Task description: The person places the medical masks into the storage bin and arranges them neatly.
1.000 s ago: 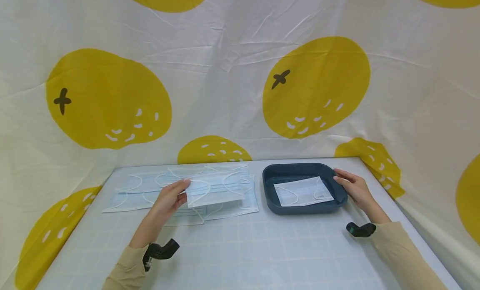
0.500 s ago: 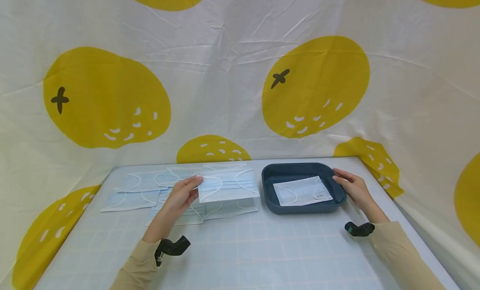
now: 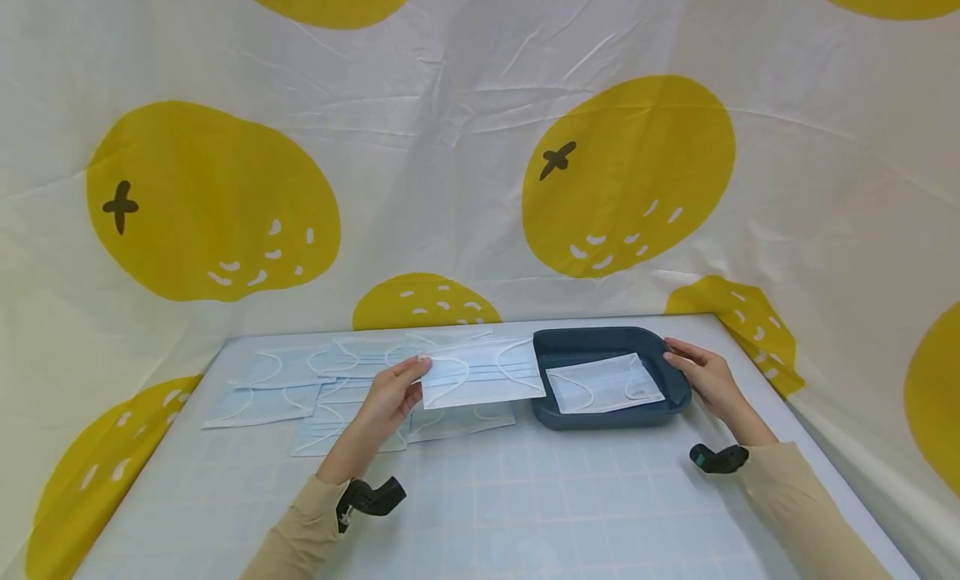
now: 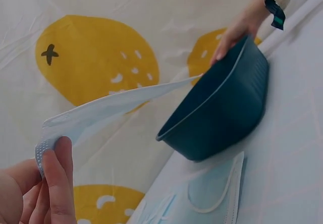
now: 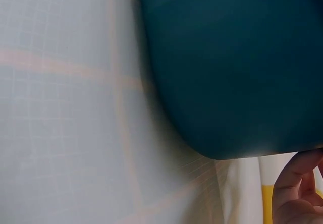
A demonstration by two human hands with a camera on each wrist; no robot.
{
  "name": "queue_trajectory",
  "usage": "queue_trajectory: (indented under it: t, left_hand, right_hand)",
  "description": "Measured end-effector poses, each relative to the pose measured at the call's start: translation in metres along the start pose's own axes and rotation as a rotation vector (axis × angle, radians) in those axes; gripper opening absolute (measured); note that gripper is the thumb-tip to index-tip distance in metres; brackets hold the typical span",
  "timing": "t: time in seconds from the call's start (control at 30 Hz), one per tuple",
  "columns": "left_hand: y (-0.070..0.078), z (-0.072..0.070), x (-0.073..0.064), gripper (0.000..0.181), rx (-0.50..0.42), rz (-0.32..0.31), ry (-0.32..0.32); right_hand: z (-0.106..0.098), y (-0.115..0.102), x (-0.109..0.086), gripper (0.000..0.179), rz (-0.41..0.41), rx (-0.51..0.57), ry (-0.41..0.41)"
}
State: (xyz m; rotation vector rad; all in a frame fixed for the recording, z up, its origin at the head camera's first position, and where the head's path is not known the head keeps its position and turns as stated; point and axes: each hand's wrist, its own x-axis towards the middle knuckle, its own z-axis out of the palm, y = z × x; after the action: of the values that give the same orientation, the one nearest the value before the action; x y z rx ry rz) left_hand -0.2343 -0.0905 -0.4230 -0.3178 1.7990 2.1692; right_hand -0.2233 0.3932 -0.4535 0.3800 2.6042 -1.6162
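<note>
a person's left hand [image 3: 390, 399] is pinching the left end of a pale blue face mask [image 3: 483, 373] between thumb and fingers, holding it out in the air above the table [image 3: 480, 522]. in the head view, the mask's right end is covering part of the left side of a dark teal tray [image 3: 615, 419]; whether the two are touching cannot be told. the right hand [image 3: 705, 382] is clamping the tray's right rim between thumb and fingers. a second mask [image 3: 606, 384] is lying inside the tray, and more masks [image 3: 262, 403] are lying overlapped on the table to the tray's left. behind the table, a white cloth [image 3: 420, 188] is hanging, printed with large yellow fruit shapes [image 3: 217, 205].
</note>
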Motion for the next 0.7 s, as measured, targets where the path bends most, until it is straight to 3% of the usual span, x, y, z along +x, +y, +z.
queue_trajectory:
  t: [0.23,0.7]
  left_hand:
    - [-0.008,0.022,0.005,0.054,0.008,0.000,0.029]
    - [-0.010,0.050,0.013,0.047,-0.015,0.009,-0.050]
  right_hand:
    - [0.000,0.003,0.001,0.066,0.012,-0.001,0.005]
    - [0.000,0.004,0.001,0.069,0.003,0.025,0.007]
